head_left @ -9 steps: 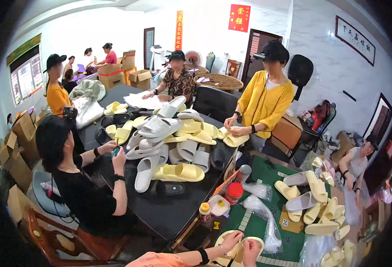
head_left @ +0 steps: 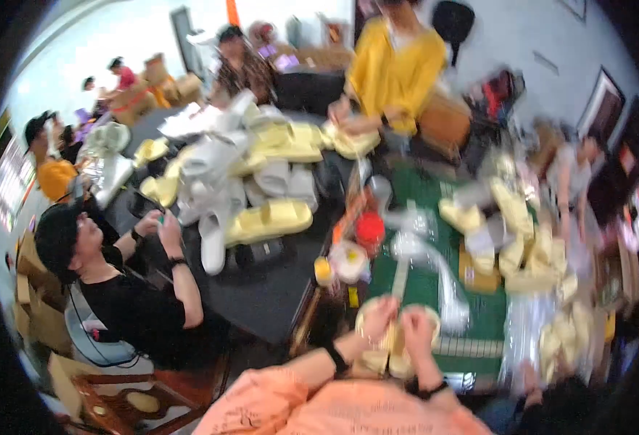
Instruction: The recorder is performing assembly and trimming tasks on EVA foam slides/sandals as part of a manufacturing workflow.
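A pair of pale yellow slide slippers [head_left: 376,360] lies side by side in front of me at the near end of the green mat. Over the left slipper is my left hand [head_left: 379,319], its fingers drawn together. My right hand [head_left: 418,330] is above the right slipper, fingers curled in and close to the left hand. Motion blur and small size hide what, if anything, sits between the fingertips. Both wrists wear dark bands.
A heap of grey and yellow slippers [head_left: 272,174] covers the dark table [head_left: 261,304]. Beyond the hands are a red-lidded jar [head_left: 370,229], clear plastic bags [head_left: 442,283] and more yellow slippers [head_left: 526,250]. Co-workers sit left and stand opposite; another person's hand [head_left: 529,388] shows at lower right.
The view has tilted down and blurred, so my hands and the slippers sit higher in the picture. Both hands stay over the pair, fingers still drawn together.
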